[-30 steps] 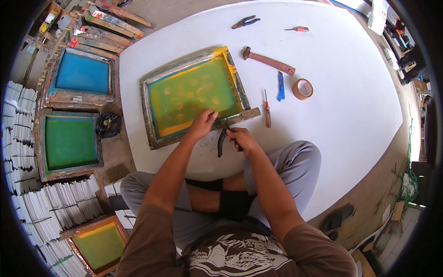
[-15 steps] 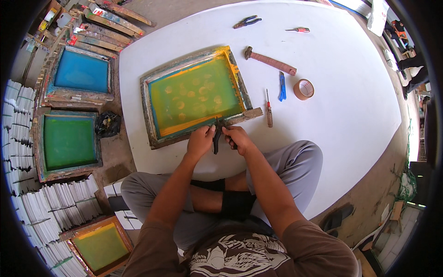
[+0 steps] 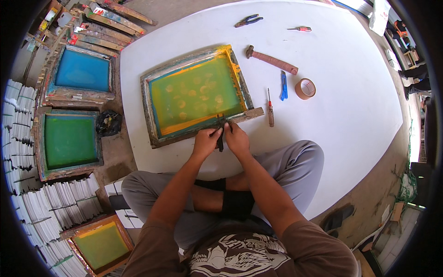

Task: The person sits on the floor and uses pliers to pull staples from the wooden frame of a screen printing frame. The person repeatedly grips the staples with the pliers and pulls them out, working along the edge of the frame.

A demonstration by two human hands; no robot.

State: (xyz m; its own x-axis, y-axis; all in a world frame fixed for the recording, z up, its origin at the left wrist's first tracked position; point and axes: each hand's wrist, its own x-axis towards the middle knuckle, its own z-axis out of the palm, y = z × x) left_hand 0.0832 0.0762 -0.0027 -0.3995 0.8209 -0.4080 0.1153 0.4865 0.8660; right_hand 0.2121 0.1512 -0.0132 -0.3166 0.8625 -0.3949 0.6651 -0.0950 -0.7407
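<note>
While both hands meet at the frame's near edge, the scene reads so:

Left hand (image 3: 205, 141): fingers curled on a dark tool (image 3: 221, 138), grip closed round it, knuckles touching the frame's near rail.
Right hand (image 3: 236, 137): also curled shut on the same tool, pressed vs. the left hand; the tool stands btwn the two hands, upper end at the rail.
Tool: dark, narrow, mostly hidden by fingers; kind can't be told.
Frame (image 3: 199, 94): wooden screen frame w/ yellow-green mesh, lying flat on the counter, tilted a bit, near rail sticking out to the right past the corner.
Counter (image 3: 350, 106): white, round-cornered; person sits cross-legged at its near edge.
Screwdriver (image 3: 270, 108): red-and-brown, just right of the frame's near-right corner.
Knife (image 3: 284, 86): blue utility knife, beside the screwdriver, farther back.
Tape (image 3: 305, 88): brown roll, right of the knife.
Hammer (image 3: 271, 59): behind knife and tape, near the frame's far-right corner.
Pliers (image 3: 248, 20): far edge of counter, well apart from the hands.
Small screwdriver (image 3: 300, 28): red handle, right of the pliers.
Floor, left: blue screen (image 3: 83, 71), green screen (image 3: 69, 141), another yellow-green screen (image 3: 101, 244) near the left knee; stacks of white sheets (image 3: 32, 217) around them.
</note>
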